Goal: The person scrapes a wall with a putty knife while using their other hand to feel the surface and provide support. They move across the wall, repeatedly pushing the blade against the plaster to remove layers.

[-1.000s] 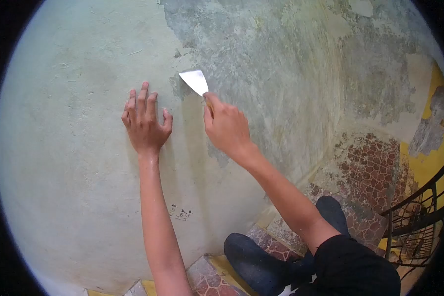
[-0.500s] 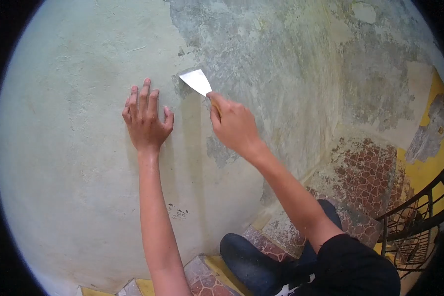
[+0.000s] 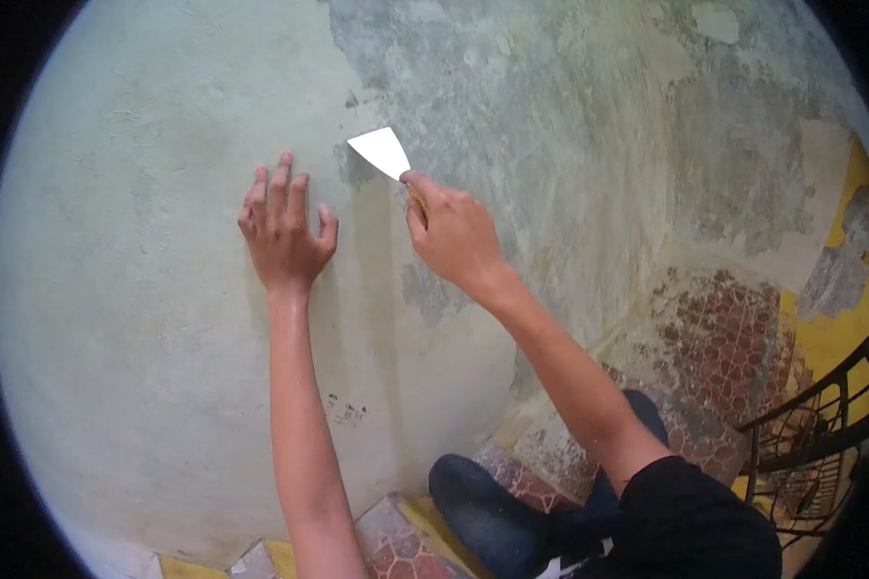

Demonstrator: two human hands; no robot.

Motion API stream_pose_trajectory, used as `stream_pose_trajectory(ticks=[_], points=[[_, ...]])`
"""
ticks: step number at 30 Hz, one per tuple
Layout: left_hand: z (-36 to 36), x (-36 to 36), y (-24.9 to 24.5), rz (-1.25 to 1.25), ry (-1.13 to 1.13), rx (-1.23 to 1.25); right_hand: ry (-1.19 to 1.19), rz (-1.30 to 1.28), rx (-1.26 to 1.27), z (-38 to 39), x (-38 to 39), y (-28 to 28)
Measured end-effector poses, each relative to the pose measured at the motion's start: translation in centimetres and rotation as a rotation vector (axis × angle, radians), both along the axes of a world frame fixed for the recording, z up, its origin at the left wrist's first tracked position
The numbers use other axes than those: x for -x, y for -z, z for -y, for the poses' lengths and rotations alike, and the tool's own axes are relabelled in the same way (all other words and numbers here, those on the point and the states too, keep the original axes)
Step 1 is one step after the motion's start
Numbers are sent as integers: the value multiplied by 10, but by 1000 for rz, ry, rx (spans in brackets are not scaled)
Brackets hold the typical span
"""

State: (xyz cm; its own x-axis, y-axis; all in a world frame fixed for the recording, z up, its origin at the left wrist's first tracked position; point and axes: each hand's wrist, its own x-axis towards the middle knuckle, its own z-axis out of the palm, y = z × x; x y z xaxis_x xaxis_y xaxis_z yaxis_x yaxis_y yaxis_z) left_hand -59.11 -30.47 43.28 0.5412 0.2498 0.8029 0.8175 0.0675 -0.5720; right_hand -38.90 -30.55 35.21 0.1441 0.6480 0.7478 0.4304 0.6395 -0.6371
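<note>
At the patchy wall (image 3: 367, 270), the right grip (image 3: 459, 236) is holding the scraper (image 3: 381, 151), ideally quite flat, the left grip (image 3: 288, 246) spread wide.

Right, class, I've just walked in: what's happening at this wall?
A person's right hand grips a scraper near the ragged edge where the pale wall meets a large grey patch. The left hand, fingers spread, appears to rest on the pale part. Tiled floor shows at lower right.

Two hands (image 3: 286, 241), one scraper (image 3: 380, 151), one sleeve (image 3: 700, 516)
</note>
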Motion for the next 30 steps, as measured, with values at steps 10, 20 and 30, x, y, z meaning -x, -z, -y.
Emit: stream_pose_trajectory(ticks=[10, 20, 30], points=[[1, -3, 4, 9, -38, 12, 32, -38, -8, -4, 7, -6], [1, -1, 5, 14, -17, 8, 29, -22, 27, 6, 11, 8], [-3, 2, 1, -3, 30, 4, 38, -106, -13, 2, 18, 8]])
